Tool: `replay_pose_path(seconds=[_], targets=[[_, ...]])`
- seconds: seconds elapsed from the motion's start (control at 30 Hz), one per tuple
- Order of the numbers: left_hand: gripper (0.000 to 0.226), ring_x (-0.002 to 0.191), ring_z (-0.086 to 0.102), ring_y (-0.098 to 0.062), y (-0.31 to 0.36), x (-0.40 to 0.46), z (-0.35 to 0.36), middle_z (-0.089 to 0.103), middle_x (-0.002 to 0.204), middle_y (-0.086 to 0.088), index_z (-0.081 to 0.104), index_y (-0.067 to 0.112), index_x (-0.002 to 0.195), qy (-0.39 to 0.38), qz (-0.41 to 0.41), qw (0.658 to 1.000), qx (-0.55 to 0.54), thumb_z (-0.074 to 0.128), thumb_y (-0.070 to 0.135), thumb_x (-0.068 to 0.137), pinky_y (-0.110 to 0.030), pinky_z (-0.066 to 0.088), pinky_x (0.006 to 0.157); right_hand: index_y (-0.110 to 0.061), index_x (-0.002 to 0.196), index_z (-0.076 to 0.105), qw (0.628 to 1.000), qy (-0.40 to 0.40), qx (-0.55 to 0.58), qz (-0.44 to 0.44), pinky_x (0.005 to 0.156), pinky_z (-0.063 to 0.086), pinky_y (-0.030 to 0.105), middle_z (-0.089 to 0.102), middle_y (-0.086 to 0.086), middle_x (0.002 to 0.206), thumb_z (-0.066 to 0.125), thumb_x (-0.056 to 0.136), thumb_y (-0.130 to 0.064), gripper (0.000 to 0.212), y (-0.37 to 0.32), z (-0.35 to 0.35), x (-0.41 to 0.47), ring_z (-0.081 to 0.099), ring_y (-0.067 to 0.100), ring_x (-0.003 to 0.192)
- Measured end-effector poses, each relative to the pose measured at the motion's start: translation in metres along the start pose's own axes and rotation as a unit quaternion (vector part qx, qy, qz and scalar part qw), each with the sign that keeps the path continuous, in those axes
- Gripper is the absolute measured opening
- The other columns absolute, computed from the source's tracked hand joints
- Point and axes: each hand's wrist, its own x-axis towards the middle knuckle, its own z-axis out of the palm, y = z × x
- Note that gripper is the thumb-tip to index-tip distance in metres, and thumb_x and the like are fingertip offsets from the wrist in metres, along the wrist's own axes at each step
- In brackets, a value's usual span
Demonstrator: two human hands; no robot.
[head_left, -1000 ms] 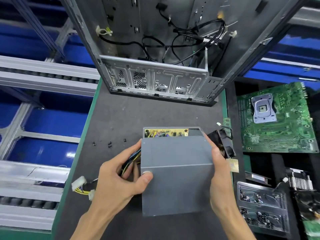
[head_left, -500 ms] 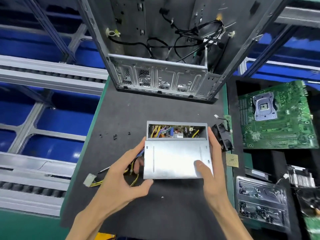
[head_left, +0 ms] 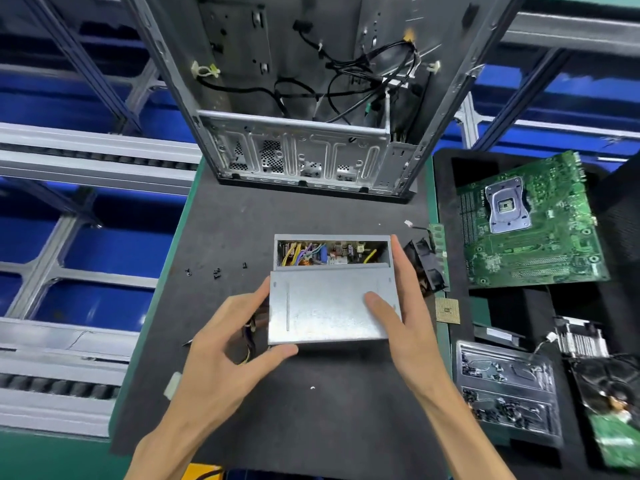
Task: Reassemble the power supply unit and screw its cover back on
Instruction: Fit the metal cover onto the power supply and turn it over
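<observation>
Half a second back the scene looked almost the same, so little has moved: the cover (head_left: 329, 306) lies flat on the power supply unit (head_left: 332, 252) as it did then, while a second ago it was tilted up steeply toward the camera. That suggests the cover has been lowered onto the housing and is now being slid home; a strip at the far end is not yet closed, with yellow and purple wires and components showing through the gap.

Nearest, the left hand (head_left: 221, 348) pinches the cover's near-left corner, thumb under the front edge and fingers curled up along the left side, with the yellow cable bundle (head_left: 249, 341) trailing out just behind its fingers. The right hand (head_left: 405, 323) clasps the right side, thumb pressed flat on the cover's top and fingers reaching straight along the right wall toward the far corner. The unit sits between the two hands on the dark mat (head_left: 311, 410).

Farther left on the mat, well apart from the unit, lie small black screws (head_left: 216, 273), untouched, so screwing down is judged still ahead. Beyond stands the open computer case (head_left: 304, 157); to the right a green motherboard (head_left: 530, 223)
</observation>
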Motion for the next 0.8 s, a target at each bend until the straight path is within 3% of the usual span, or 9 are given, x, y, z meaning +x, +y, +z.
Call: replay_pose_path(seconds=[0.17,0.33,0.4,0.5,0.57,0.67,0.8], targets=[[0.08,0.121,0.058,-0.01,0.005,-0.001,0.0,0.061,0.124,0.014,0.042,0.033,0.152,-0.029,-0.006,0.999,0.02,0.076,0.031,0.079,-0.013,0.045,0.098,-0.035,0.16,0.022,1.0,-0.013,-0.001,0.003,0.103,0.024,-0.003,0.029,-0.047,0.152,0.056,0.097,-0.019,0.073,0.001,-0.002,-0.003,0.021,-0.02,0.144],[0.052,0.121,0.053,0.001,0.009,-0.002,0.006,0.054,0.13,0.02,0.038,0.048,0.152,-0.021,-0.048,0.998,-0.031,0.051,0.052,0.101,-0.001,0.035,0.092,-0.04,0.157,0.029,0.999,0.001,0.035,0.021,0.108,0.029,0.003,0.034,-0.045,0.15,0.059,0.091,-0.017,0.076,0.003,-0.001,-0.001,0.026,-0.019,0.142],[0.044,0.123,0.05,0.01,0.011,0.003,0.014,0.052,0.129,0.03,0.04,0.05,0.147,0.016,-0.075,0.996,-0.055,0.044,0.05,0.104,0.003,0.033,0.09,-0.041,0.156,0.03,0.998,0.007,0.051,0.034,0.116,0.03,0.012,0.035,-0.044,0.151,0.061,0.088,-0.02,0.078,0.002,0.0,0.0,0.028,-0.017,0.143],[0.045,0.125,0.046,0.014,0.014,0.008,0.024,0.049,0.131,0.035,0.038,0.057,0.146,0.023,-0.079,0.995,-0.062,0.042,0.046,0.102,0.005,0.031,0.09,-0.042,0.157,0.033,0.995,0.013,0.074,0.063,0.125,0.027,0.038,0.038,-0.036,0.154,0.066,0.089,-0.033,0.077,-0.002,0.004,0.003,0.033,-0.008,0.145],[0.044,0.126,0.044,0.017,0.013,0.008,0.026,0.049,0.135,0.037,0.038,0.059,0.146,0.025,-0.082,0.994,-0.062,0.045,0.048,0.104,0.005,0.031,0.09,-0.044,0.156,0.034,0.995,0.014,0.065,0.069,0.125,0.027,0.041,0.041,-0.034,0.153,0.066,0.091,-0.037,0.073,-0.003,0.005,0.004,0.037,-0.008,0.143],[0.05,0.122,0.047,0.021,0.012,0.016,0.023,0.054,0.131,0.04,0.043,0.048,0.149,0.055,-0.103,0.99,-0.082,0.05,0.054,0.1,-0.003,0.038,0.094,-0.042,0.155,0.038,0.994,0.012,0.078,0.073,0.125,0.028,0.044,0.043,-0.029,0.154,0.069,0.088,-0.039,0.074,-0.002,0.002,0.004,0.038,-0.004,0.145],[0.034,0.118,0.062,0.004,0.018,0.032,0.022,0.069,0.124,0.024,0.062,0.041,0.136,0.032,-0.132,0.981,-0.142,0.056,0.039,0.103,-0.027,0.046,0.098,-0.04,0.155,0.04,0.992,0.013,0.096,0.076,0.125,0.026,0.047,0.043,-0.023,0.157,0.071,0.083,-0.043,0.078,-0.001,0.002,0.003,0.037,0.003,0.148]])
